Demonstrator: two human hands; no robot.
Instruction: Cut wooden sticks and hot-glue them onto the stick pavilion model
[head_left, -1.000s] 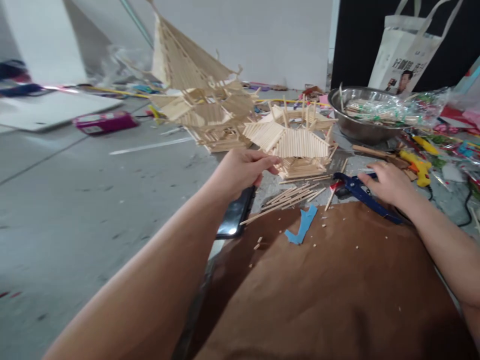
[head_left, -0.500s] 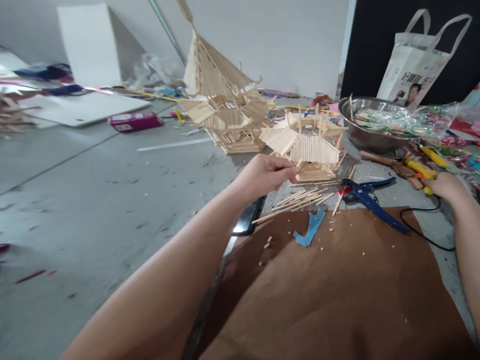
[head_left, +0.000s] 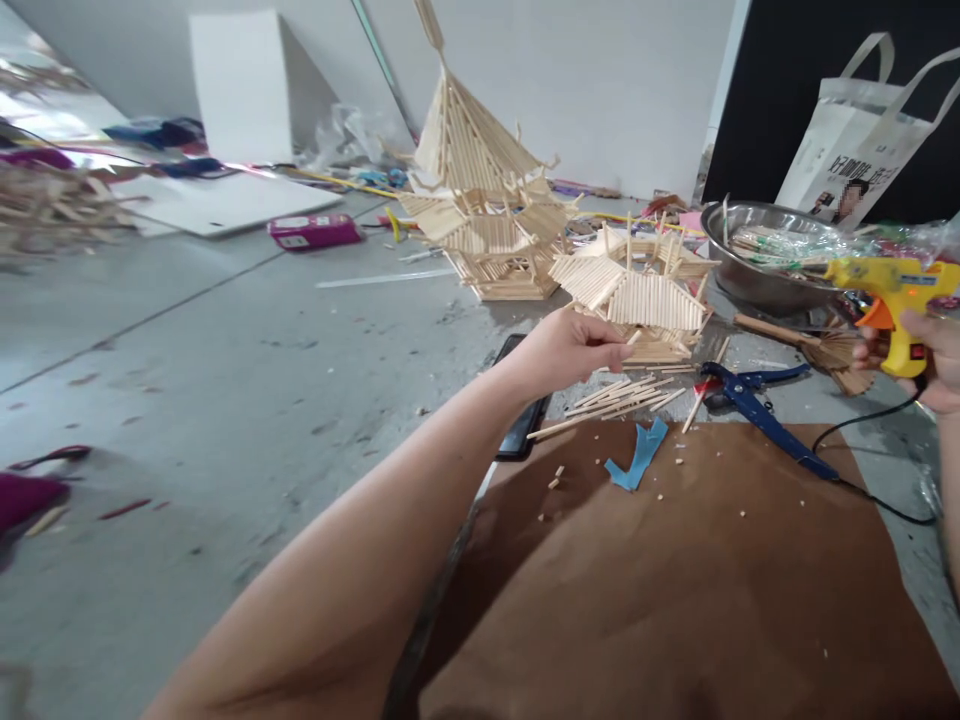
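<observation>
My left hand [head_left: 577, 350] is closed in a pinch on a short wooden stick [head_left: 633, 338], in front of the smaller stick-built pavilion [head_left: 652, 300]. On the right, my right hand [head_left: 941, 355] grips a yellow hot glue gun [head_left: 896, 280] by its handle, nozzle pointing left, raised off the floor. Its black cord hangs down from the grip. Below my left hand lies a pile of thin wooden sticks [head_left: 622, 396]. A taller stick-built tower [head_left: 487, 140] with a pointed roof stands behind and to the left.
Brown paper [head_left: 675, 580] covers the near floor, with a blue tape scrap [head_left: 637, 455] and wood bits on it. Blue-handled cutters [head_left: 772, 420] lie at its far edge. A phone [head_left: 517, 435] lies under my left forearm. A metal bowl [head_left: 780, 290] and white bag [head_left: 840, 150] stand right.
My right hand has lifted the glue gun from the floor and turned it so its nozzle points left. My left hand keeps its pinch by the pavilion. The view has swung slightly left.
</observation>
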